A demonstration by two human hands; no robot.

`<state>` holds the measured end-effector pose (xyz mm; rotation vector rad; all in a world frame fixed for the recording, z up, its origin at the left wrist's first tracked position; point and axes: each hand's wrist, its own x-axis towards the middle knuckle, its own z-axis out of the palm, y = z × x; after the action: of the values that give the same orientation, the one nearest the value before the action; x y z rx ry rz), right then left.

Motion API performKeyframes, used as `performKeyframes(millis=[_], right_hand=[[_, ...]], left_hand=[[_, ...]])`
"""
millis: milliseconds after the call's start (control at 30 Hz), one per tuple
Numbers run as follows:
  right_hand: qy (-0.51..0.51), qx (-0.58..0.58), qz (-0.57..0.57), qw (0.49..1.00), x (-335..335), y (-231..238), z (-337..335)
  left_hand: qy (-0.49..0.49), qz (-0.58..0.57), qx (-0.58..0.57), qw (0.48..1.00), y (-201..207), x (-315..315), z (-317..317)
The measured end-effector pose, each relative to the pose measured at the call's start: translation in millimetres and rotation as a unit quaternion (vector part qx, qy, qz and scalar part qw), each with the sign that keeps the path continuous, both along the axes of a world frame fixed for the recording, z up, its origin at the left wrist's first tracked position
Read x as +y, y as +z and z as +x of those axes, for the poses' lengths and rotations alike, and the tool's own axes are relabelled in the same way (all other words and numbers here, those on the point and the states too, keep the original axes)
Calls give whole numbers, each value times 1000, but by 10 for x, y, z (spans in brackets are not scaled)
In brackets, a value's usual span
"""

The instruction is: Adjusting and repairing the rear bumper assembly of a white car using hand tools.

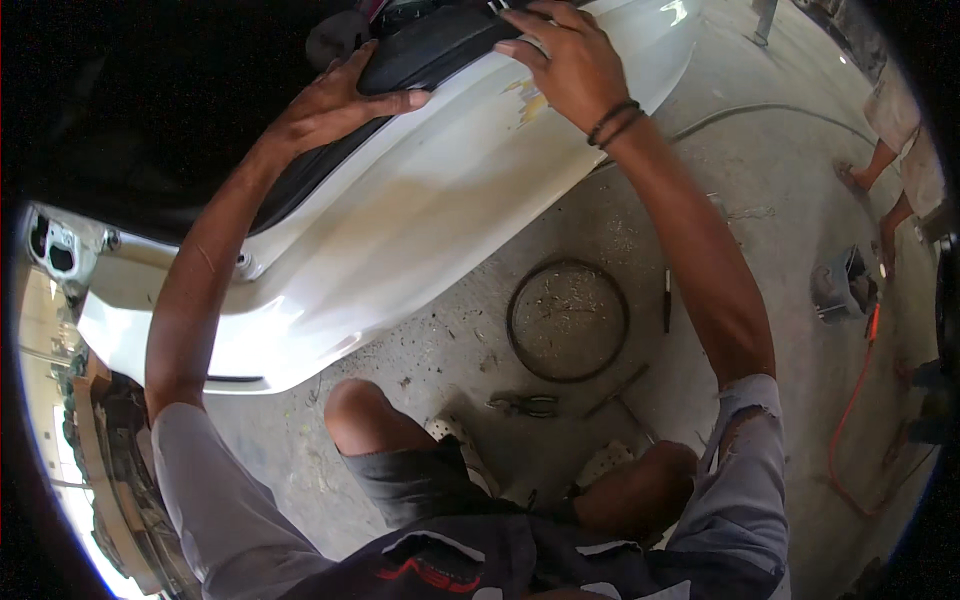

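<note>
floor point(760, 160): bare grey concrete, dusty, with scattered grit and stains.
ring point(568, 320): dark hoop lying flat on the floor, debris inside it.
pliers point(527, 404): on the floor just below the ring.
marker point(667, 300): dark stick, just right of the ring.
cable point(850, 410): orange, trailing across the floor well right of the ring.
light: bright daylight far left of the ring; glare on the floor above it.

A black ring point(567, 320), pliers point(527, 405) and an orange cord point(850, 410) lie on the concrete floor point(760, 210).
</note>
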<state>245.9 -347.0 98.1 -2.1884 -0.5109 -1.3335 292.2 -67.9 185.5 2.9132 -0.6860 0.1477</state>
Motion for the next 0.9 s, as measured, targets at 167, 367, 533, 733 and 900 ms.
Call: performKeyframes(millis=[167, 367, 533, 733, 900], right_hand=[[-33, -16, 47, 998, 96, -122, 245], [24, 0, -66, 998, -173, 114, 508], [354, 97, 531, 764, -981, 52, 101], [168, 43, 562, 809, -2001, -54, -633], [228, -48, 553, 800, -2369, 171, -1060]], left_hand=[[-13, -7, 13, 1000, -23, -139, 125], [-7, -10, 66, 998, 54, -443, 80], [-40, 8, -22, 999, -7, -1089, 258], [53, 57, 95, 992, 286, -1288, 100], [17, 4, 198, 980, 372, -1531, 303]])
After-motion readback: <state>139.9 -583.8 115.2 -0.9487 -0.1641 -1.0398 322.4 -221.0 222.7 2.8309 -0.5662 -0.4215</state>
